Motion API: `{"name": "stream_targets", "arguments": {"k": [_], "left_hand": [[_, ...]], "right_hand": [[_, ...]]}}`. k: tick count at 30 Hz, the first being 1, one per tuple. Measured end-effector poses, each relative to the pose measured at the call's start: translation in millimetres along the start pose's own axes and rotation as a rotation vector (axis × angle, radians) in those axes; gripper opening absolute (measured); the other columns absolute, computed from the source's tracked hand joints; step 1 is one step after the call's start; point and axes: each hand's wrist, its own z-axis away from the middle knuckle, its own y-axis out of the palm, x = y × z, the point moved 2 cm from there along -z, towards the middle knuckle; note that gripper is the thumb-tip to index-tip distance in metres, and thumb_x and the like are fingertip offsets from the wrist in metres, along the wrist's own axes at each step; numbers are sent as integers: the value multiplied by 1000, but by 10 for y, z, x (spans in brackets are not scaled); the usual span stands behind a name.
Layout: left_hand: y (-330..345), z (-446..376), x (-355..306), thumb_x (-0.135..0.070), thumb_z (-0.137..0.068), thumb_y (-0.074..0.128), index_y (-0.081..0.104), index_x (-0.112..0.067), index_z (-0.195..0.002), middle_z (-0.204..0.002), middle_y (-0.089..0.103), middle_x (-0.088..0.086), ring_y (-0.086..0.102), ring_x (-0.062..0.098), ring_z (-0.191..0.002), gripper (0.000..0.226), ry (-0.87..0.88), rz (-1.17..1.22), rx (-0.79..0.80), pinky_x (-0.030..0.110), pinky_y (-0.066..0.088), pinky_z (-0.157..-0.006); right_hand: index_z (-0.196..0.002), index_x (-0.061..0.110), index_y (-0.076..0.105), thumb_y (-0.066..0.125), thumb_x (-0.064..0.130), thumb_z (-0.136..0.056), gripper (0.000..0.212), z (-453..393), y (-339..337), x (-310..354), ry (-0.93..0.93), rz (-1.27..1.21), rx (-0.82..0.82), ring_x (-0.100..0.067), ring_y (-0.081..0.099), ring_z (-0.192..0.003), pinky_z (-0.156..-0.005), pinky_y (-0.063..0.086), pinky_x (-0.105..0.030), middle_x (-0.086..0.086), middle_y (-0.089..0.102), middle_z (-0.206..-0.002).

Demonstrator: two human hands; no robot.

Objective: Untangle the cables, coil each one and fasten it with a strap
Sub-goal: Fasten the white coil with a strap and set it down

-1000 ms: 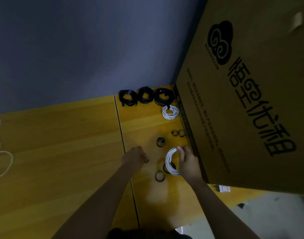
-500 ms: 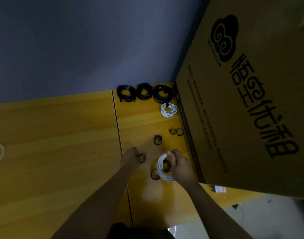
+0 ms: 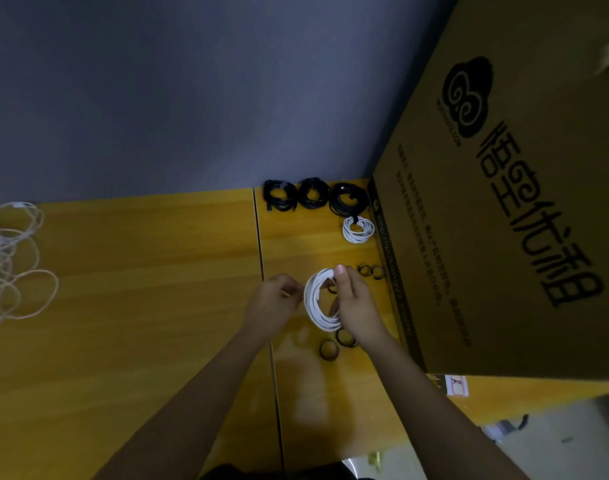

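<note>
Two hands around round white cable coil, seemingly smooth, glossy.

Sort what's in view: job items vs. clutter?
Job:
- white coil, held by right hand
- left hand, pinching something small, unclear what
- loose straps
- tangled white cables
- finished black coils, strapped white coil

Clutter:
- cardboard box
- label

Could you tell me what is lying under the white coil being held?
Below the white coil in the right hand, two black strap loops lie on the table; anything beneath the hand is hidden.
</note>
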Motion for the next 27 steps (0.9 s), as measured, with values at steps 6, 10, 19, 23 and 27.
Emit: {"name": "stream_targets", "arguments": {"k": [6,10,19,23,27], "left_hand": [[-372,137,-60,-17,-90,65,62,-20,-74,-73,65,-7,66,10,-66,16,56,34,-33,42,56,-70],[-612,269,-31,-19,-90,65,57,-28,-71,-72,65,-13,63,-2,-57,23,44,27,-34,36,56,-64],[-1085,534,-90,-23,-94,58,54,-21,-83,-82,68,0,66,11,-69,12,0,203,102,23,52,-57],[-1261,669,-47,-25,-98,52,52,-17,-91,-85,66,10,65,26,-78,10,9,161,177,37,52,-74],[-1383,805,-54,-18,-98,52,52,-12,-95,-80,70,13,70,23,-67,6,-67,409,247,30,56,-61]], "right_hand": [[-92,17,53,32,43,-100,35,127,283,117,9,34,-15,-15,51,-62,-58,38,-27,-3,54,-72],[-72,30,53,32,45,-99,38,290,421,332,-39,-61,37,-6,47,-47,-50,38,-19,7,47,-51],[-92,3,57,33,38,-102,43,579,873,493,-87,-23,173,-6,57,-53,-51,44,-20,1,58,-62],[-89,10,55,35,43,-99,41,665,1039,507,-67,14,109,-8,51,-48,-51,40,-18,3,53,-51],[-89,10,55,37,42,-99,37,750,1135,571,-93,12,58,-6,45,-43,-47,37,-17,4,48,-48]]}}
